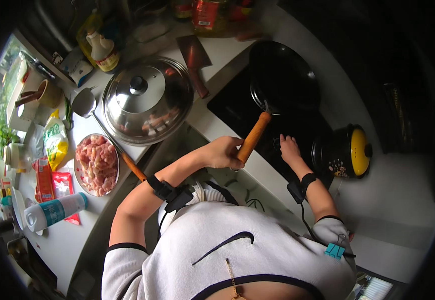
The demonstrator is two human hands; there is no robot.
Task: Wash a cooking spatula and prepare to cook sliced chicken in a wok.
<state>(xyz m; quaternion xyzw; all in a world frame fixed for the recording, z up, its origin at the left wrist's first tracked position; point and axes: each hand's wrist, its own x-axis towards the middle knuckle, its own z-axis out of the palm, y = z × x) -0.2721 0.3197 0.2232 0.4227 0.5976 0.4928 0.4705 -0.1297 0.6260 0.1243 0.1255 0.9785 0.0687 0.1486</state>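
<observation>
My left hand (223, 152) is wrapped around the wooden handle (255, 135) of a black wok (283, 77). The wok sits on a black cooktop (232, 101), and its dark inside shows no clear contents. At the cooktop's front, the fingers of my right hand (290, 148) are on a round control knob (276, 144), partly covering it. Beside that hand stands a black pot (324, 152) with a yellow lid (359, 152). Both forearms wear black straps with small devices.
Left of the cooktop are a cleaver (195, 56), a domed steel lid (148, 99) and a wok spatula (86, 103). Farther left lie a plate of raw cut meat (96, 165), a white-and-teal bottle (56, 212) and seasoning packets (56, 140). Sauce bottles (103, 52) stand behind.
</observation>
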